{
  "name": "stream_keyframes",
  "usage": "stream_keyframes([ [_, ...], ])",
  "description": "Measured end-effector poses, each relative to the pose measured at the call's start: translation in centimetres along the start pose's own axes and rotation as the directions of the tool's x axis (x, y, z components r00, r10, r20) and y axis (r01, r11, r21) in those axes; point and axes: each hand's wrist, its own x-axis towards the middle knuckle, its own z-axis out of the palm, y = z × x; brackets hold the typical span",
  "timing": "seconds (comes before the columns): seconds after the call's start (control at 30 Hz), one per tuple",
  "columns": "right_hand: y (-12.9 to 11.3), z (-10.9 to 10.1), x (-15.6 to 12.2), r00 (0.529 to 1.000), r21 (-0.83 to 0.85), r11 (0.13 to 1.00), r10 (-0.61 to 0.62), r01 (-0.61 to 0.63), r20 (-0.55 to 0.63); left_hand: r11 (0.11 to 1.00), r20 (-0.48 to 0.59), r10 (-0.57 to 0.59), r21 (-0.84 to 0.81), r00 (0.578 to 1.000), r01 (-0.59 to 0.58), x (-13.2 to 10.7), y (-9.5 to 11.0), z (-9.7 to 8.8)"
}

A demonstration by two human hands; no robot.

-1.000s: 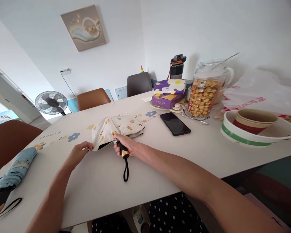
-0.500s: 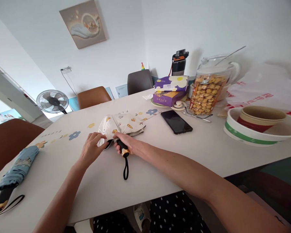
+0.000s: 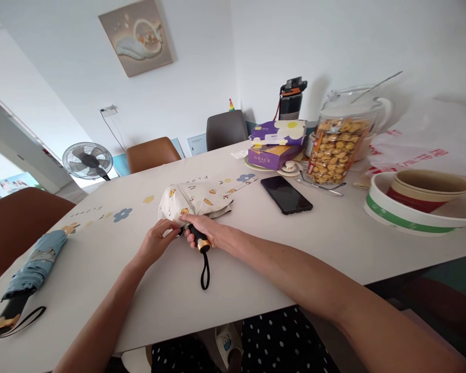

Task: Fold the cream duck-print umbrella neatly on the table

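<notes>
A white umbrella [image 3: 196, 199] with small yellow-brown cartoon prints lies loosely gathered on the table, its black and gold handle pointing toward me. My right hand [image 3: 200, 231] is wrapped round that handle close to the canopy. A black wrist loop [image 3: 205, 272] hangs from the handle's end onto the tabletop. My left hand [image 3: 161, 237] is at the canopy's near left edge, thumb and fingers pinched together on the fabric edge beside the handle. Off to the left rests a folded blue umbrella [image 3: 37, 261], also with a black and gold handle.
A black phone [image 3: 286, 195] lies right of the white umbrella. Behind it stand purple boxes [image 3: 270, 157], a clear jar of snacks [image 3: 337, 150] and a black bottle [image 3: 291, 103]. A white and green bowl [image 3: 407, 220] holds a paper cup at the right, before a plastic bag [image 3: 423, 134].
My left hand has moved slightly right and its spread fingers have closed into a pinch at the canopy edge. My right hand keeps its hold on the handle. The view has shifted slightly.
</notes>
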Motion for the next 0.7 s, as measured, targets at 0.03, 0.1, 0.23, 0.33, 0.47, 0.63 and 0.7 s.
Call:
stream_keyframes([
  [0.03,0.0,0.0,0.0,1.0,-0.007,1.0,-0.008,0.008,0.002,0.997,-0.007,-0.062,-0.038,0.998,0.061,0.0,0.1,0.1],
  [0.1,0.2,0.1,-0.1,0.999,-0.037,0.999,-0.035,0.035,-0.01,0.975,-0.068,-0.196,-0.118,0.978,0.187,0.2,0.6,-0.1],
  [0.23,0.8,0.5,0.1,0.992,-0.175,0.981,-0.101,0.086,-0.078,0.91,-0.198,-0.377,-0.262,0.905,0.321,1.3,2.4,-0.5],
  [0.33,1.1,0.8,0.2,0.983,-0.254,0.96,-0.147,0.116,-0.108,0.924,-0.177,-0.328,-0.263,0.928,0.276,2.7,3.7,-0.3],
  [0.47,1.3,0.9,0.0,0.981,-0.298,0.946,-0.165,0.128,-0.101,0.885,-0.237,-0.428,-0.305,0.872,0.351,4.8,4.4,0.9],
  [0.63,1.5,0.8,0.1,0.982,-0.317,0.935,-0.182,0.159,-0.045,0.649,-0.197,-0.593,-0.691,0.781,0.319,7.3,4.0,1.3],
  [0.7,1.5,0.8,0.0,0.987,-0.32,0.936,-0.163,0.149,-0.017,0.537,-0.147,-0.631,-0.792,0.762,0.292,7.9,3.5,0.7],
])
